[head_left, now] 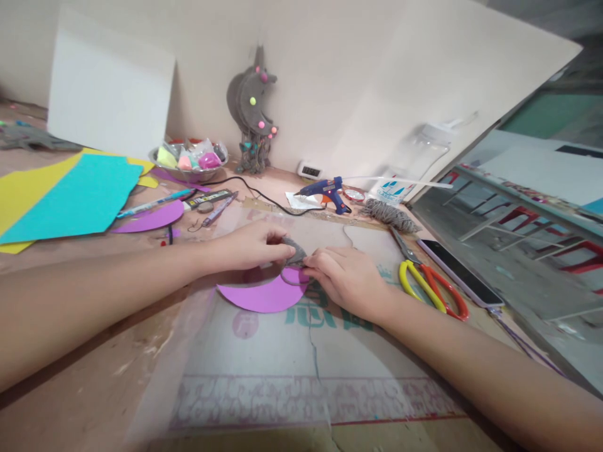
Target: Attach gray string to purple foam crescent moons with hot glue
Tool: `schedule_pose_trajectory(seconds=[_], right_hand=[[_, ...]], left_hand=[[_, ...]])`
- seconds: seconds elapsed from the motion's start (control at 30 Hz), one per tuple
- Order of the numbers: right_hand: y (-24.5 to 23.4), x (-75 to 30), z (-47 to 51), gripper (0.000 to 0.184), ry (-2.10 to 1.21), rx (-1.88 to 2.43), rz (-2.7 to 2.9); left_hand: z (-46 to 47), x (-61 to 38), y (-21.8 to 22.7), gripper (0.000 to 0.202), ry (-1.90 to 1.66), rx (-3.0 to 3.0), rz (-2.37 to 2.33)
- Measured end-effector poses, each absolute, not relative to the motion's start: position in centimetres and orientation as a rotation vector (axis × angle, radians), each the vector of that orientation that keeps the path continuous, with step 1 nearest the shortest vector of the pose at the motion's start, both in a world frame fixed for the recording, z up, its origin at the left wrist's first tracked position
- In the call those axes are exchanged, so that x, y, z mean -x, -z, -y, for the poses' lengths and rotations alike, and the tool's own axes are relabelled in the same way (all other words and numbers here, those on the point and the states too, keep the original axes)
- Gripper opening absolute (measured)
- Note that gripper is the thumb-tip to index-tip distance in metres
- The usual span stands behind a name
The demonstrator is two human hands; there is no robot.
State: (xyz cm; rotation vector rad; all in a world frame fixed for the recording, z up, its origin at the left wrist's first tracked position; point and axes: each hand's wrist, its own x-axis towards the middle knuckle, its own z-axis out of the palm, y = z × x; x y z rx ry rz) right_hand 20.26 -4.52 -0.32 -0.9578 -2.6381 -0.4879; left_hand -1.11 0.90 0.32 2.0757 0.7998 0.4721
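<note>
A purple crescent cutout (261,298) lies low over the plastic-covered work surface, its upper tip wrapped in grey yarn (296,252). My left hand (254,246) is closed, with thumb and fingers pinching the wrapped part from the left. From the right, my right hand (346,276) pinches the yarn near the crescent's right edge, its fingertips close to the left thumb. A loop of yarn hangs across the purple face between both hands. The fingers partly hide the wrapped tip.
Scissors (431,285), a phone (461,273) and a yarn bundle (391,215) lie at the right. A blue glue gun (327,193) is behind the hands. A bowl (188,171), turquoise sheet (78,201) and pens lie left. A decorated grey moon (254,100) stands at the wall.
</note>
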Motion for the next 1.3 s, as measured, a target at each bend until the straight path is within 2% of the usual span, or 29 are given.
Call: schedule_pose_trajectory(seconds=[0.5,1.0,1.3], right_hand=[[0.01,-20.06,4.94,0.019,0.397,0.993,2.575],[0.07,-20.15,4.77,0.023,0.414,0.947,2.599],[0.02,-20.91,4.99,0.021,0.208,1.117,2.359]], left_hand=[[-0.86,1.09,-0.52,0.020,-0.494,-2.115,-0.835],[-0.82,0.95,-0.51,0.019,-0.486,-2.125,-0.857],[-0.97,1.00,-0.22,0.021,-0.542,-2.081,-0.821]])
